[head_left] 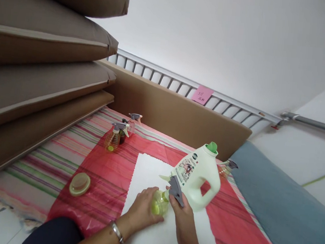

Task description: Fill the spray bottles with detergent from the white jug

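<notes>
Between my hands is a clear yellow-green spray bottle [159,203], its grey trigger head [176,189] pointing up and to the left. My left hand [142,207] wraps around the bottle's body. Fingers of my right hand [181,211] close on the trigger head near the neck. Just behind stands a large pale green jug [200,176] with a handle, a printed label and a green spout at the top. Both bottle and jug are over a white sheet [146,173] with scalloped edges.
Several other spray bottles, including an amber one [112,138] and one at the right [226,167], stand on the red plastic sheet [103,181]. A round lidded container [79,184] lies left. Stacked brown cushions [47,77] rise at the left; a brown board [163,107] borders the back.
</notes>
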`<action>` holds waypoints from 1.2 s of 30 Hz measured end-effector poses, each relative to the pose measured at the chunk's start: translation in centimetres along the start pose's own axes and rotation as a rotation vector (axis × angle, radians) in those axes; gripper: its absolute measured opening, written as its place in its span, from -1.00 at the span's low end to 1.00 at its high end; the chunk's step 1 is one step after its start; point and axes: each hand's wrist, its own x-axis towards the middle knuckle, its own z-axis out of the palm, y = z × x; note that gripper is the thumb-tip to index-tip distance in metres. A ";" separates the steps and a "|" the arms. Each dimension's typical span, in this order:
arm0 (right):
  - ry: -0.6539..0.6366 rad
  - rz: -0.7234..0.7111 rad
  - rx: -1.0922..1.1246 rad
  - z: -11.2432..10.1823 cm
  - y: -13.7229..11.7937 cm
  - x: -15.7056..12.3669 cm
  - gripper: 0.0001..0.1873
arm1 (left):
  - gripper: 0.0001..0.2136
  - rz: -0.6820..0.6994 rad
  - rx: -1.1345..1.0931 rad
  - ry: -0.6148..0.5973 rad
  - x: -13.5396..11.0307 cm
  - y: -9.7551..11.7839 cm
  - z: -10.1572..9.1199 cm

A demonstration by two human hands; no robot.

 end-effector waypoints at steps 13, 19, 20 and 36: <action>-0.029 -0.019 -0.117 0.4 -0.4 0.3 -0.65 | -0.19 0.028 -0.025 0.021 -0.1 -0.2 0.1; 0.040 -0.026 -0.109 0.5 0.9 -0.3 -0.60 | -0.20 0.038 -0.012 0.018 -0.1 0.0 0.2; 0.050 -0.027 -0.105 0.5 1.2 -0.4 -0.59 | -0.20 0.037 -0.013 0.017 0.0 0.0 0.2; -0.217 -0.087 -0.115 -1.3 0.9 0.8 -0.62 | -0.20 0.038 0.009 0.018 -0.1 0.1 -0.1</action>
